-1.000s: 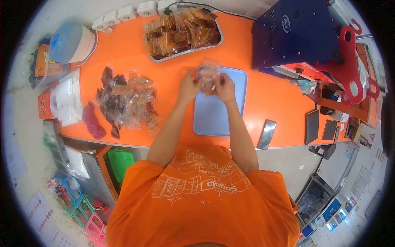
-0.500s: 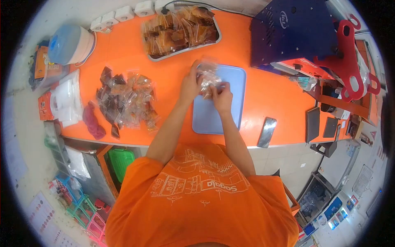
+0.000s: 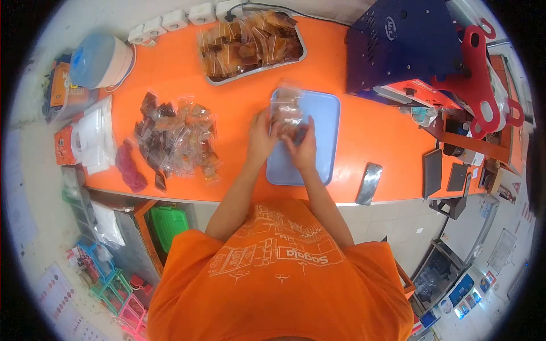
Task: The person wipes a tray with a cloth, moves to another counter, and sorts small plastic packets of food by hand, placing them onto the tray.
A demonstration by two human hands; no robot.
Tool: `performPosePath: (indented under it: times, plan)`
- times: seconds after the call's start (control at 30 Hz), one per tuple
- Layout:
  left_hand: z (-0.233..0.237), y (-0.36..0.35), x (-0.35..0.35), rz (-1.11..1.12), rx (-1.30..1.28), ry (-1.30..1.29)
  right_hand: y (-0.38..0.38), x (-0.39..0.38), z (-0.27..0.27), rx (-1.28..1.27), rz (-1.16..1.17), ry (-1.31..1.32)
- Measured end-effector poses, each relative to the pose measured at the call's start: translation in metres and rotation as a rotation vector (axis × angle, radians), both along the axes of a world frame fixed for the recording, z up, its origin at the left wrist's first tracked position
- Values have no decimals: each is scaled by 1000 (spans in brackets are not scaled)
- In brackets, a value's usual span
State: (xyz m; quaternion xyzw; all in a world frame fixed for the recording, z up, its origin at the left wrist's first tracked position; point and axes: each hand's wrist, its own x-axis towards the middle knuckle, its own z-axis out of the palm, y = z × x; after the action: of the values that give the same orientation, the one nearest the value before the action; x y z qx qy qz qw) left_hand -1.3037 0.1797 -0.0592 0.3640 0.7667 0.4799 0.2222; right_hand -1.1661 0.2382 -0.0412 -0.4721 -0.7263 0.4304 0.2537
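Observation:
Both hands meet over the left part of a blue tray point(image 3: 318, 136) on the orange table. My left hand point(image 3: 261, 136) is closed on the lower left side of a stack of small clear packets point(image 3: 286, 111). On the packets' lower right, my right hand point(image 3: 302, 146) has its fingers closed round their edge. The packets reach past the tray's upper left corner. To the left lies a loose pile of clear packets point(image 3: 176, 136) with brown contents. Behind my hands, a metal tray point(image 3: 244, 74) holds rows of filled packets point(image 3: 250, 45).
A phone point(image 3: 369, 183) lies near the front edge at right. The dark blue machine point(image 3: 398, 45) with a red handle point(image 3: 476, 85) stands at back right. At left are a pink cloth point(image 3: 130, 167), white bags point(image 3: 94, 139) and a lidded container point(image 3: 96, 59).
Both hands have moved down toward me and slightly left. More of the packet stack shows above my fingers.

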Motion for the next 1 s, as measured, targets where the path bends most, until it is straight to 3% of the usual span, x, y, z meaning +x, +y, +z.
performPosePath:
  times: [0.07,0.13,0.27,0.37,0.43,0.47,0.53,0.67,0.73,0.83,0.9,1.0]
  plan:
    - [-5,6,-9,33,-44,59,-6,8,-17,-117,-115,-9]
    - [-3,19,-19,-103,-71,-116,-2,11,-27,5,0,-61]
    - [18,21,-6,-52,-168,-206,14,1,-21,62,103,-111]
    - [1,3,1,161,39,-97,48,2,-24,-83,2,24]
    - [-4,-10,6,-45,-95,153,79,-11,-50,25,10,-3]
    - [-4,-12,9,-44,-99,154,90,-22,-49,21,11,-2]
    - [-2,-7,15,-68,-53,194,112,-42,-41,125,308,-37]
    - [2,3,5,-132,-78,223,121,-43,-47,196,336,-48]
    - [5,9,2,-89,-83,142,116,-28,-34,-21,65,-43]
    - [-3,15,2,19,-78,-74,94,8,-43,-237,54,-71]
    - [-13,7,1,50,-90,-58,64,22,-46,-397,114,-61]
    - [3,2,8,41,-198,-23,28,19,-17,-433,140,-22]
